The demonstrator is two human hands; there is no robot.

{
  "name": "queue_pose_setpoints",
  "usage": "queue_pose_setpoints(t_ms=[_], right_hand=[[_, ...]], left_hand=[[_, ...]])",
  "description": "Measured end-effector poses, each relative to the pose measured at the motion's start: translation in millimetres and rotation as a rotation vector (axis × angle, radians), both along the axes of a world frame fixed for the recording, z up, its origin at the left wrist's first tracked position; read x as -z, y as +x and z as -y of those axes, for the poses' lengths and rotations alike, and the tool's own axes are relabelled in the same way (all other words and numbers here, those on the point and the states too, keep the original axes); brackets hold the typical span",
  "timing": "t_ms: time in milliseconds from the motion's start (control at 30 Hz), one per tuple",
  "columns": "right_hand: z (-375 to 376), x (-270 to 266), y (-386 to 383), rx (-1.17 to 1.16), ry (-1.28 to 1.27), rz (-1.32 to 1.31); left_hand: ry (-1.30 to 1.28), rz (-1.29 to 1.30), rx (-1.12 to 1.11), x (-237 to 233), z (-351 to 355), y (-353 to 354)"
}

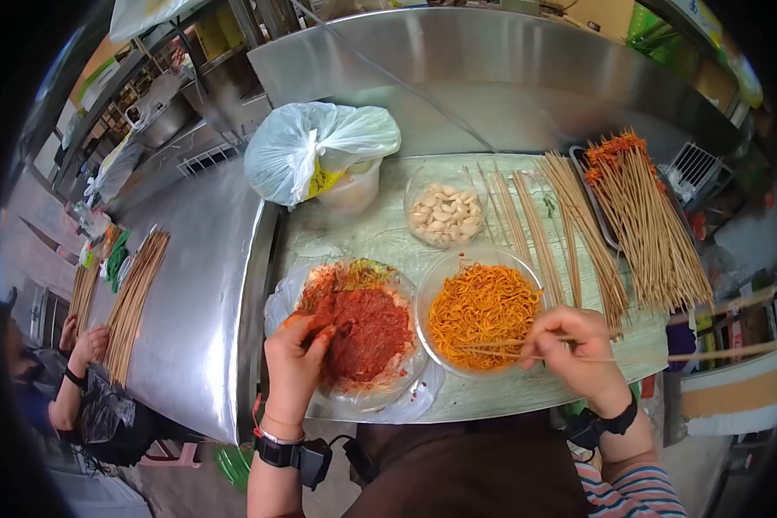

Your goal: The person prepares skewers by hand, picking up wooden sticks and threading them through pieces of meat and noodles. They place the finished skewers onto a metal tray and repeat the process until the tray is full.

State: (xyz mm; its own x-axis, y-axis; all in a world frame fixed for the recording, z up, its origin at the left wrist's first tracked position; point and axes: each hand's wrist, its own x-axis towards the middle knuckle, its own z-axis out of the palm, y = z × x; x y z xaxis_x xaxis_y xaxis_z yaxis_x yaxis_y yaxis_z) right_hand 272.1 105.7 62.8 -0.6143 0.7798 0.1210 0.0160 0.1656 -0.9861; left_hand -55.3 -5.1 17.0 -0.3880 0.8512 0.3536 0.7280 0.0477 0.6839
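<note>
My left hand (298, 358) is at the left edge of a bowl of red paste (367, 337), its fingers bent together; whatever they may hold is too small to make out. My right hand (574, 345) grips thin wooden skewers (699, 356) whose tips reach into orange, noodle-like strands (483, 311) in a clear round bowl (423, 298). Behind these bowls stands a clear container of pale garlic-like cloves (445, 213). Loose skewers (578, 233) lie on the green board (492, 399) to the right.
A black tray (609, 226) at the back right holds skewers (647, 224) with orange food on their ends. A tied plastic bag (319, 147) sits at the back left. At the far left, a co-worker's hand (91, 344) touches skewers (136, 298) on the steel counter (203, 293).
</note>
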Motion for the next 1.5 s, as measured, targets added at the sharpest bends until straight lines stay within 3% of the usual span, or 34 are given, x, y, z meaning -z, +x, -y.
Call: queue_pose_setpoints(t_ms=[133,200,333,433,567,667,733,767,833,867,1133,1400,1500], right_hand=[[-3,-4,13,0.101,-0.061,-0.047],[-6,-6,15,0.23,-0.054,-0.119],[-6,-12,23,0.326,-0.069,-0.188],[-5,-10,28,0.358,-0.047,-0.185],[-3,-4,32,0.366,-0.066,-0.184],[-3,-4,36,0.374,-0.07,-0.196],[-1,-8,37,0.407,-0.067,-0.191],[-1,-8,38,0.409,-0.062,-0.195],[-1,-6,40,0.401,-0.061,-0.187],[0,-5,40,0.399,-0.058,-0.194],[11,-3,34,0.38,-0.069,-0.166],[10,-7,38,0.422,-0.007,-0.216],[9,-15,44,0.421,0.008,-0.206]], left_hand=[[-0.083,-0.081,0.11,1,-22,2],[-0.12,-0.267,0.283,6,-40,9],[-0.214,-0.435,0.417,19,-69,21],[-0.326,-0.576,0.427,34,-81,19],[-0.282,-0.637,0.432,35,-84,25],[-0.35,-0.535,0.394,32,-81,12],[-0.49,0.252,0.473,43,-78,-9],[-0.486,0.248,0.475,38,-75,-11],[-0.587,0.842,0.344,20,-65,-13],[-0.59,0.921,0.284,10,-61,-8],[-0.392,0.941,0.256,1,-40,-11],[-0.16,1.321,0.224,1,-24,10],[-0.133,1.194,0.137,8,-19,22]])
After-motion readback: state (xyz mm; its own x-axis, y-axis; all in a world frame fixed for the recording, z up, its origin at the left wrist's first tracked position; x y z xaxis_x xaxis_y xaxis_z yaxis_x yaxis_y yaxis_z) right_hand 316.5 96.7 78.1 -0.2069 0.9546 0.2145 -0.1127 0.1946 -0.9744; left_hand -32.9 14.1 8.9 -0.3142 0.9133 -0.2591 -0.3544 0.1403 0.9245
